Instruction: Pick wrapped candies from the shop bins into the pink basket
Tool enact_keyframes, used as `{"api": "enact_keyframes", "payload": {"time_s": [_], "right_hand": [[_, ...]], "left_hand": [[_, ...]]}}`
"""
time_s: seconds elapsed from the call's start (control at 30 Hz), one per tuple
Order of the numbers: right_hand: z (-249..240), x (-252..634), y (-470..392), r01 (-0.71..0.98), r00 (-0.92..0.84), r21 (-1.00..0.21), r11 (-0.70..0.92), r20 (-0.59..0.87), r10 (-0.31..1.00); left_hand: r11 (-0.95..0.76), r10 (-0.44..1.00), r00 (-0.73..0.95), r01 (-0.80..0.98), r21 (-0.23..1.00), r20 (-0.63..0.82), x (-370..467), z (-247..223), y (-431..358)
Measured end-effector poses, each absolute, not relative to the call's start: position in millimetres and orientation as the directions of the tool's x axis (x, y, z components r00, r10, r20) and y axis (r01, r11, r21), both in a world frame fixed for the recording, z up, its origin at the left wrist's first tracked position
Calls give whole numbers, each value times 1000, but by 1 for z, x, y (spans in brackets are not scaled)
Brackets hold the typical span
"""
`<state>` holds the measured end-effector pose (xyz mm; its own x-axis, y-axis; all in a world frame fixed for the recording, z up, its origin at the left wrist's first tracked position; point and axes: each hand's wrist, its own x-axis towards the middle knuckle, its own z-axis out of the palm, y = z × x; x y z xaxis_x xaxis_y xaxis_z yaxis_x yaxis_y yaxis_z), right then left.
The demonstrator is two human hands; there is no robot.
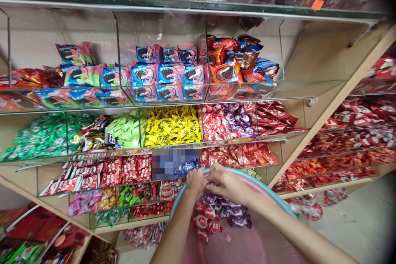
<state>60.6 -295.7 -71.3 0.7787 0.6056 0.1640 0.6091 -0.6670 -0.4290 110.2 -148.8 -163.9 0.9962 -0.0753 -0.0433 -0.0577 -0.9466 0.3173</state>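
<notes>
Working at the far rim of a pink basin [241, 248], the left hand [195, 182] and right hand [228, 183] meet close together before a glass-fronted shelf unit [328, 53]. Left: fingers curled over the rim, just beside some blue packets [187, 168]. Right: angled in, fingertips drawn up against or very near the left's. Both hands look narrow; whether anything is pinched there cannot be told (knuckles hide the spot). Red-and-white sweets [202, 220] and purple sweets [243, 215] lie loose in the basin, bunched below the hands, bare pink floor nearer the wearer. Sweets of similar look [239, 119] sit on the shelf unit, right of the yellow packets [173, 126]. Step in hand, as I judge it: handling wrapped sweets at the basin, perhaps moving them between basin and shelf. Next move seems to call for parting the fingers, steadying the rim and taking loose pieces in small handfuls.
</notes>
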Motion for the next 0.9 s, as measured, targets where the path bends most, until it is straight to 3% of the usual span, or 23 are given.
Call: {"api": "enact_keyframes", "payload": {"time_s": [0.1, 0.23, 0.43, 0.63, 0.9], "right_hand": [[-23, 82, -310, 633, 773, -410, -657, 378, 509], [16, 125, -339, 616, 764, -332, -715, 472, 440], [29, 176, -365, 497, 854, -248, -832, 308, 419], [28, 181, -364, 522, 850, -189, -832, 194, 489], [32, 174, -358, 420, 893, -2, -907, 178, 413]], "left_hand": [[-949, -75, 997, -62, 310, -32, 110, -164, -149], [-951, -73, 997, -61, 303, -30, 111, -165, -150], [-955, -83, 996, -71, 287, -30, 113, -167, -149], [-955, -78, 997, -66, 288, -29, 113, -167, -149], [-953, -82, 996, -72, 295, -24, 112, -166, -149]]}}
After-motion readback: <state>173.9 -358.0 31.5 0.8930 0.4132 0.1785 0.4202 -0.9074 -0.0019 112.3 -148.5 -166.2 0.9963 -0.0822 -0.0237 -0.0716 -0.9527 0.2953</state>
